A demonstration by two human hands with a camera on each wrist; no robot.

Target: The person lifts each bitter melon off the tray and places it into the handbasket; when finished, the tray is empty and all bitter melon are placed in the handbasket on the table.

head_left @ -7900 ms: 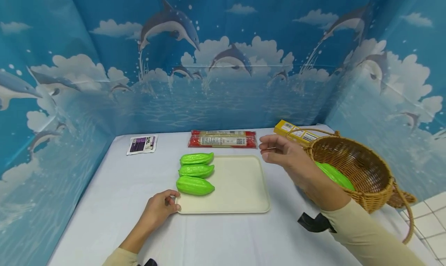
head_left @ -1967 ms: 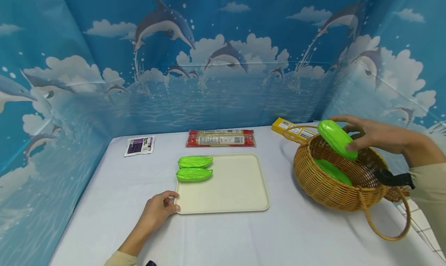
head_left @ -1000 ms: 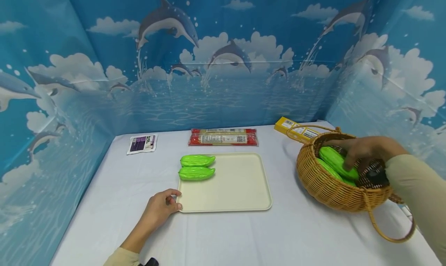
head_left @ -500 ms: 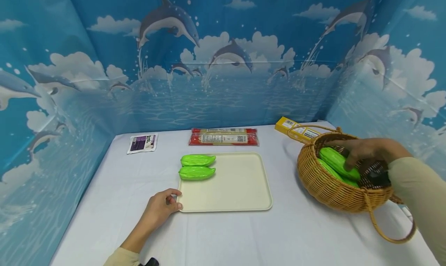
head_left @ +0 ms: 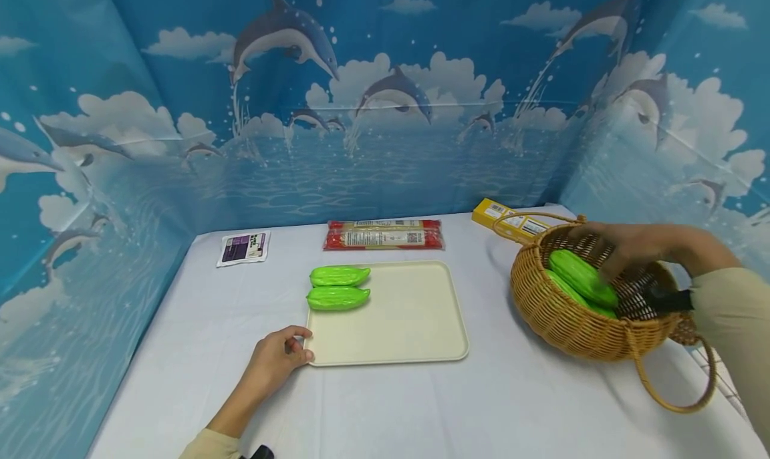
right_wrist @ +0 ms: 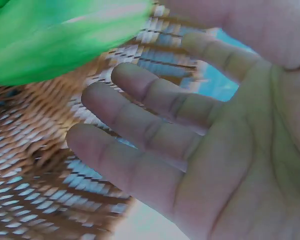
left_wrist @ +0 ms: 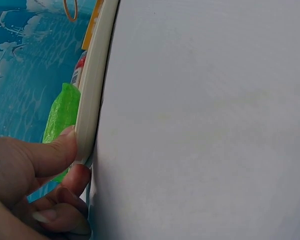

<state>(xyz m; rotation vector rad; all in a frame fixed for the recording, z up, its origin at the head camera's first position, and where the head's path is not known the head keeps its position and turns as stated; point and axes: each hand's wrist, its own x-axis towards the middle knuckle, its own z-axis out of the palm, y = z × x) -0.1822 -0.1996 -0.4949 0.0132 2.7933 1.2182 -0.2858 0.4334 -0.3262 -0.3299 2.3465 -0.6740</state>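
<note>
My left hand point(head_left: 278, 360) pinches the left edge of a cream tray point(head_left: 409, 319) near its front corner; the left wrist view shows the thumb point(left_wrist: 57, 152) on the rim. Two bright green, ridged bitter melons point(head_left: 338, 298) lie side by side at the tray's back left. At the right, my right hand point(head_left: 631, 245) is inside the mouth of a wicker basket point(head_left: 559, 322), fingers extended. Right beside it a bitter melon point(head_left: 576, 272) rests on other green ones. In the right wrist view the fingers point(right_wrist: 135, 165) are spread, apart from the melon point(right_wrist: 65, 40).
Behind the tray lie red-and-clear packets point(head_left: 383, 237). A small purple-and-white sachet point(head_left: 243, 248) is at the back left. A yellow box point(head_left: 511, 220) sits behind the basket, partly under one handle. The other basket handle point(head_left: 674, 405) hangs out toward the front right.
One bitter melon went from the tray into the basket in my right hand, which has now let go and lifted slightly. The left hand stayed on the tray's edge.
</note>
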